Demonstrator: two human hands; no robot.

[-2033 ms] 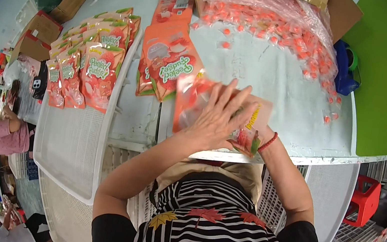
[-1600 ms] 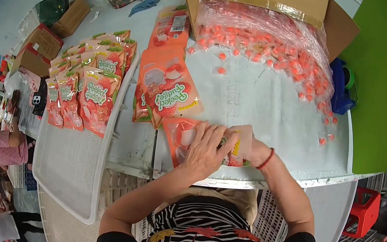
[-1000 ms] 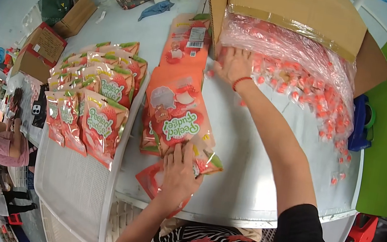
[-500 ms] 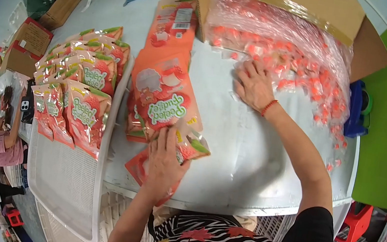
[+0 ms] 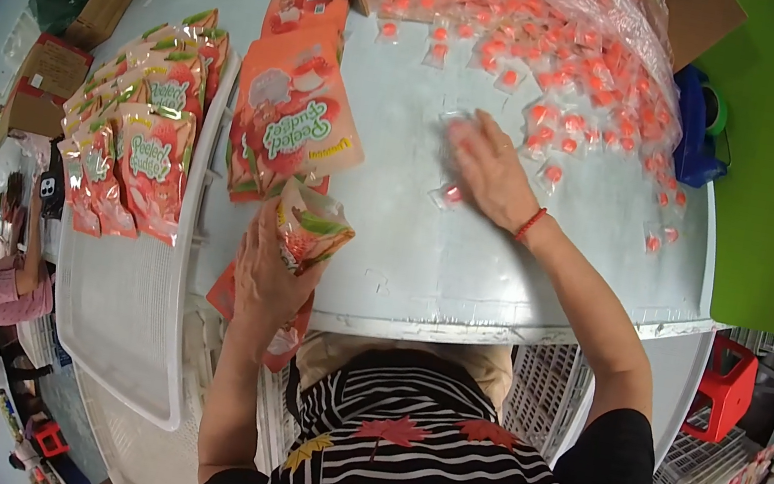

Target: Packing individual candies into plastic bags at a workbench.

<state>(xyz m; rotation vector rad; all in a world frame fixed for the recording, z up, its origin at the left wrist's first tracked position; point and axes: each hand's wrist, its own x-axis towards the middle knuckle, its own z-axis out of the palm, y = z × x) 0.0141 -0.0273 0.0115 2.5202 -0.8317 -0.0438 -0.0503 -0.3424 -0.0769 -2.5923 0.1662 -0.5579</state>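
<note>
Orange pouch (image 5: 308,228) — glossy, creased — in L fingers (image 5: 257,240)

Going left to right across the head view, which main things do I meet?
Standing filled bags → left hand, gripping a bag → right hand → blue tape holder → large red stool.

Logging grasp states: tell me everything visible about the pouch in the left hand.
The pouch looks like glossy plastic film, peach-orange with red and green printing. The left hand grips its middle, hiding much of it. Its far end bulges; its near end is at the table's near edge. Whether its mouth is open is unclear.
</note>
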